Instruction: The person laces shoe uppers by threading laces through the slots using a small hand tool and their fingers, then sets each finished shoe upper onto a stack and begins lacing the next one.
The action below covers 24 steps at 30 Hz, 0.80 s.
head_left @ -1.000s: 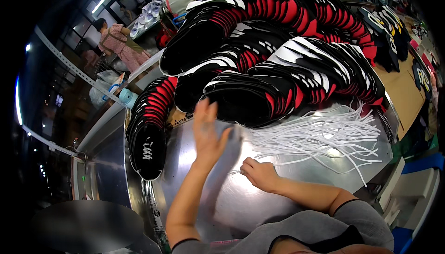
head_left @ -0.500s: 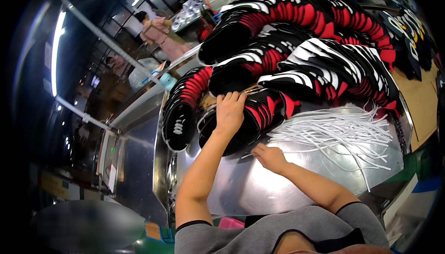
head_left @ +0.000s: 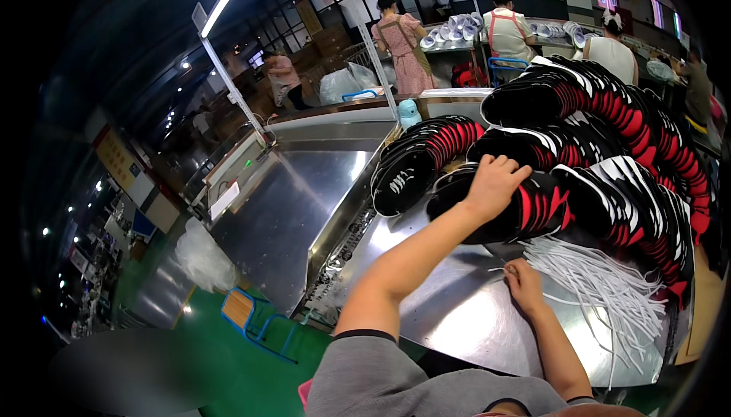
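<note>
Right now the left hand point(head_left: 495, 182) lies palm down on top of the nearest black and red shoe upper point(head_left: 525, 207), the front piece of a row that fans back and to the person's right across the steel tabletop point(head_left: 449, 318). Its fingers point(head_left: 512, 167) are spread and curled loosely over the far edge of that piece, pressing on it rather than closing around it, so I would call the hand open and resting, with nothing lifted. The upper lies with its long axis running left to right in front of the person, its rounded black end pointing left and the red-striped part trailing toward the rest of the row. The right hand point(head_left: 524, 280) sits nearer the body, low on the tabletop, directly below and a little right of the left hand, with the upper between the two. Its fingertips are pinched together on the near ends of the white laces point(head_left: 609, 295), a loose bundle that fans out to the right from that pinch. So the laces lie right of the right hand and just beside the upper's near edge, while the left hand is plainly the nearer one to the upper itself. Other people stand at benches well behind the stacks.
</note>
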Available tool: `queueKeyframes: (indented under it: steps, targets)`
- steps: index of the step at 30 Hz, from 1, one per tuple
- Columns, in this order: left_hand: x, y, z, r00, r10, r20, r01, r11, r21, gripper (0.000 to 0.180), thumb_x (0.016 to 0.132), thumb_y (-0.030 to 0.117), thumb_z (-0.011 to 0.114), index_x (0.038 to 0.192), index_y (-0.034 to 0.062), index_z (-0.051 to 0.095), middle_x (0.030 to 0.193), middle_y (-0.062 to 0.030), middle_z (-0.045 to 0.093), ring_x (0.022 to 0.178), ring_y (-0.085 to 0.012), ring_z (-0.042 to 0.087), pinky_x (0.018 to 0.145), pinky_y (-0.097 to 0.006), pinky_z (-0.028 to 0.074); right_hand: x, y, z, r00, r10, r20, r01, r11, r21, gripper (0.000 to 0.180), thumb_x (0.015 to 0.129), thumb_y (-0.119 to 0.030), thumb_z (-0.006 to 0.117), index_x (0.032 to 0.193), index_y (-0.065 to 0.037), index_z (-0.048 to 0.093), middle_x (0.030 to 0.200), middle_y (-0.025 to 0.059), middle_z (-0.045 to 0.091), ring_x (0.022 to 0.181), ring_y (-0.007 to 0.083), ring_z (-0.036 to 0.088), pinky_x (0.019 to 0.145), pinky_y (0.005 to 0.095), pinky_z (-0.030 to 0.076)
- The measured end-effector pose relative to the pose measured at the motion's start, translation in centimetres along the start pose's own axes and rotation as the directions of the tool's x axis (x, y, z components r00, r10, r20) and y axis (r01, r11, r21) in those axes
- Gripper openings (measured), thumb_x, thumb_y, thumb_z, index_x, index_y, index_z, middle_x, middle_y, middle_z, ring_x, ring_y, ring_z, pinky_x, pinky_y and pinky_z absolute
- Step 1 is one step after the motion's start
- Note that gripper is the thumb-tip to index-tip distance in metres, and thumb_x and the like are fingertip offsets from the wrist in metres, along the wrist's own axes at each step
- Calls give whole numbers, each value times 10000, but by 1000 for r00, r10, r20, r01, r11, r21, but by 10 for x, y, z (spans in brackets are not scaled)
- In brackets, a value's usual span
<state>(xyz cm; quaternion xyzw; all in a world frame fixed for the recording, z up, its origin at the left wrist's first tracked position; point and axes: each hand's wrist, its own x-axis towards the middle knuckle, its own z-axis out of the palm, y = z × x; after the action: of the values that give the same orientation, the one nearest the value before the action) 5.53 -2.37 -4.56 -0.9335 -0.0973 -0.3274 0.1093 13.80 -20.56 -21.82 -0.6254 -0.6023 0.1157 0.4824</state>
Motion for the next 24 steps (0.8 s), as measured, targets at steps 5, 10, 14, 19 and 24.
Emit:
queueKeyframes:
  steps: [5,10,14,19,24]
  targets:
    - [-42,-25,25,941,-114,318,191,956,-223,429,733,-6,584,1156,57,621,1039,-187,680,994,-378,636,858,-473,497,-17,7,-1,996,87,-28,-87,996,25,131,873,-109,664,977,-47,614,862,161,638,793,369,636,685,411,497]
    - [-55,-63,79,882,-85,463,299,861,-411,479,647,-55,601,1120,12,634,1170,-193,609,1202,-379,526,1017,-429,430,-1,12,3,997,29,67,-31,999,32,130,897,-152,657,978,-57,621,881,146,659,798,360,645,682,417,505]
    - [-25,-74,103,941,-29,337,182,884,-431,444,695,16,686,1130,20,601,1375,-250,451,1302,-419,438,1092,-403,376,-6,29,3,987,154,50,-160,978,131,143,903,-138,639,1019,-56,631,893,152,677,809,327,668,705,384,525]
    - [1,-76,129,716,21,697,341,861,-376,554,690,301,810,1137,79,569,1142,-219,608,1119,-413,566,903,-452,469,-20,41,21,993,104,54,-108,992,64,169,944,-265,585,1031,-123,617,855,135,666,789,343,658,688,438,511]
    - [11,-75,119,845,-17,535,295,848,-440,312,749,155,711,1024,54,605,975,-229,668,985,-429,626,816,-476,492,-27,22,12,982,112,154,-119,992,36,178,945,-278,576,1000,-108,572,829,126,643,769,360,630,671,458,483]
